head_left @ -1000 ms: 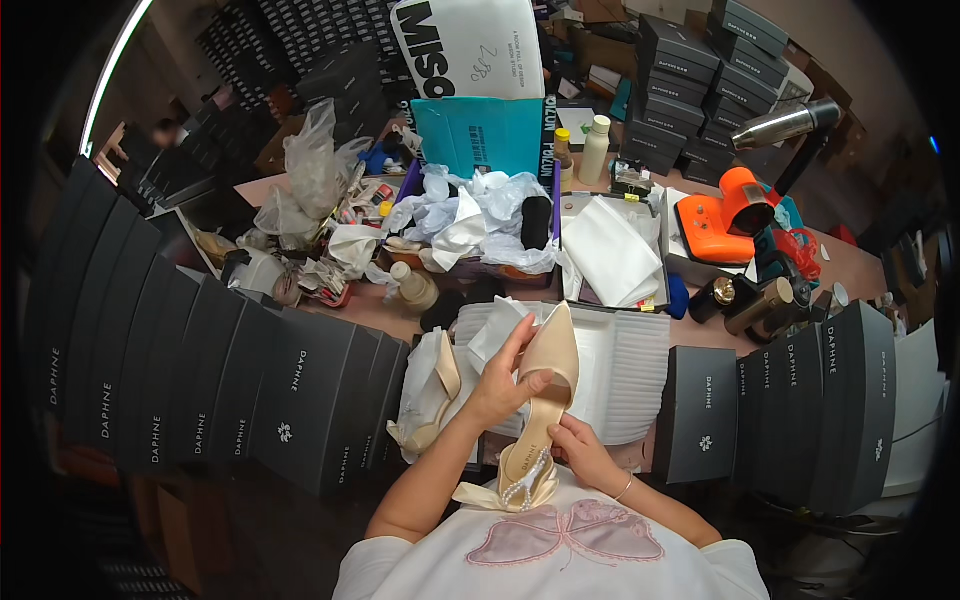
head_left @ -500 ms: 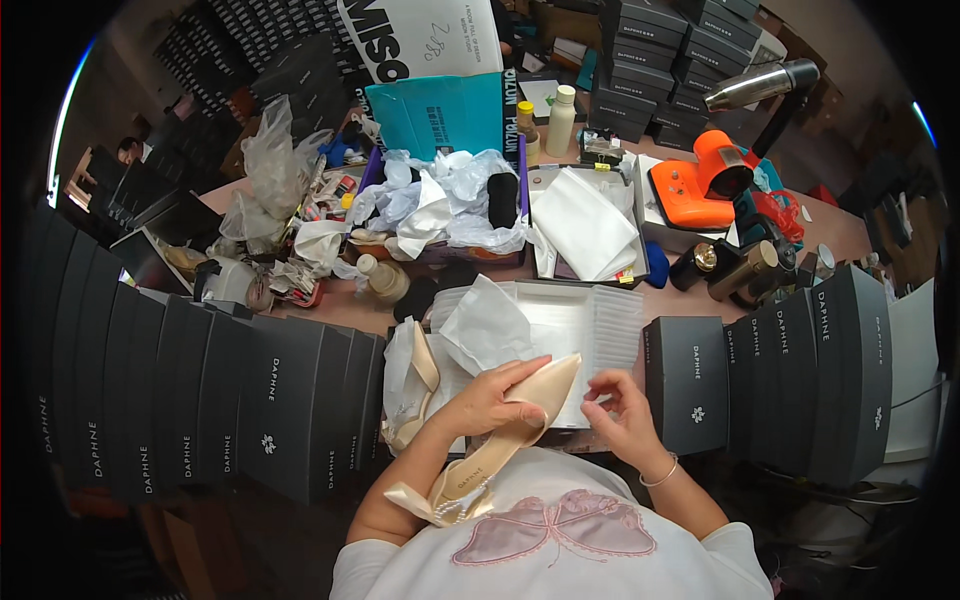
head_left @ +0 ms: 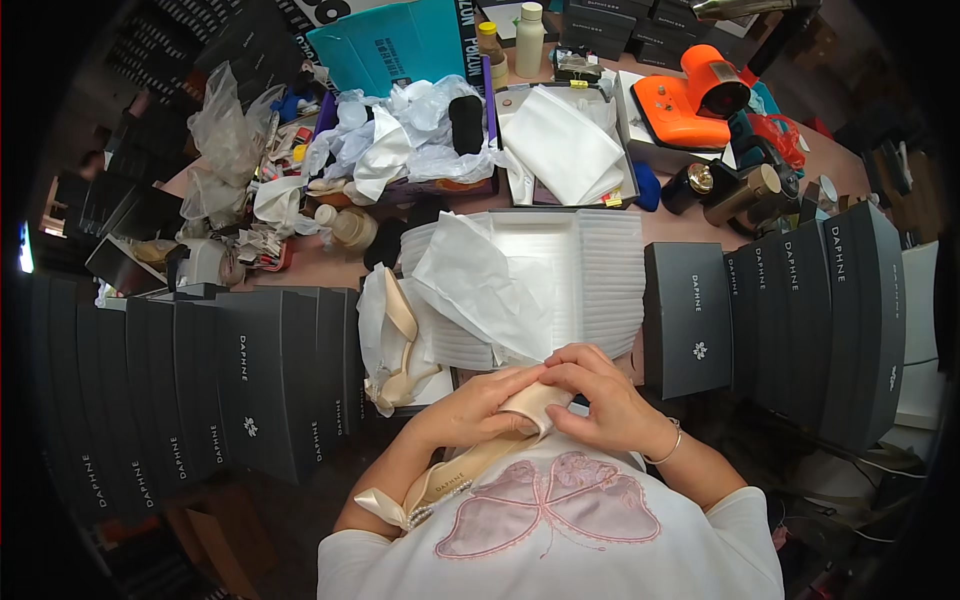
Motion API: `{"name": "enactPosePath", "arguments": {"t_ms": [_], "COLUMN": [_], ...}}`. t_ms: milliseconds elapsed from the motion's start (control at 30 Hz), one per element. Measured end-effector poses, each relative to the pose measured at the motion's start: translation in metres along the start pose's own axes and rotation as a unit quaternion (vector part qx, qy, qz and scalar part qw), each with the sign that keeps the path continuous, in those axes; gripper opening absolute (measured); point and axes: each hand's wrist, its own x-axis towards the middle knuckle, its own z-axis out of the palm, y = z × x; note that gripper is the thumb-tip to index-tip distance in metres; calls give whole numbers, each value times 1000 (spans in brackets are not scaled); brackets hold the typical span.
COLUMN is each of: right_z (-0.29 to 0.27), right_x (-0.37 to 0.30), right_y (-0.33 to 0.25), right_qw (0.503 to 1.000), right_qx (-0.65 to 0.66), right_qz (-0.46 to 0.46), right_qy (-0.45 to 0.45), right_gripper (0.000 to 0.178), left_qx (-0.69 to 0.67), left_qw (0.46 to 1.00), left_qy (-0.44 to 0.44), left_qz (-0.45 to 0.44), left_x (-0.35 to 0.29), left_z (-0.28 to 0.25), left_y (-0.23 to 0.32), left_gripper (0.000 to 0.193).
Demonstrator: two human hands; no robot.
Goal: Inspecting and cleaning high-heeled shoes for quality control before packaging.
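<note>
A cream pointed shoe (head_left: pixel 452 478) with a bow and a strand of pearls at its heel end lies slanted close against my shirt. My left hand (head_left: pixel 472 408) is closed round its front part. My right hand (head_left: pixel 600 402) also grips the front from the other side, with its fingers over the toe, so the pointed tip is hidden. Just beyond my hands lies an open box lined with white ribbed foam (head_left: pixel 612 285), and a crumpled sheet of white tissue paper (head_left: pixel 470 285) rests on it. A matching cream shoe (head_left: pixel 398 312), partly wrapped in tissue, lies to its left.
Dark grey shoe boxes stand in rows at left (head_left: pixel 265 380) and right (head_left: pixel 690 320). Behind are a purple carton of plastic wrapping (head_left: pixel 495 130), a tray with white cloths (head_left: pixel 560 145), an orange device (head_left: pixel 690 105) and several bottles. Clutter and plastic bags (head_left: pixel 225 140) sit at the back left.
My right hand has moved left from beside the shoe and now grips its front with my left hand. The shoe is nearer my body. Loose tissue paper now covers more of the foam; the view has tilted down.
</note>
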Motion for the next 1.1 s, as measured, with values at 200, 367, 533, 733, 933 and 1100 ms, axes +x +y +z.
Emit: {"name": "enactPosePath", "arguments": {"t_ms": [200,367,533,733,933,1100], "right_z": [-2,-1,0,-1,4,6], "right_x": [5,4,6,7,6,8], "right_y": [-1,15,1,0,1,2], "right_qw": [999,1000,999,999,998,996], "right_qx": [-10,1,-18,-26,-57,-77], "right_qz": [37,14,33,15,-1,11], "right_qy": [-25,-10,8,12,36,32], "right_gripper": [25,21,18,18,21,23], "left_qx": [14,9,7,2,-4,0], "left_qw": [1000,1000,1000,1000,1000,1000], "left_qy": [-24,-14,-25,-17,-2,-1], "left_qz": [9,16,10,17,14,12], "left_x": [7,9,11,11,11,11], "left_z": [-1,0,-2,-2,-1,-1], "left_y": [9,2,6,3,-5,-4], "left_gripper": [66,65,65,65,65,64]}}
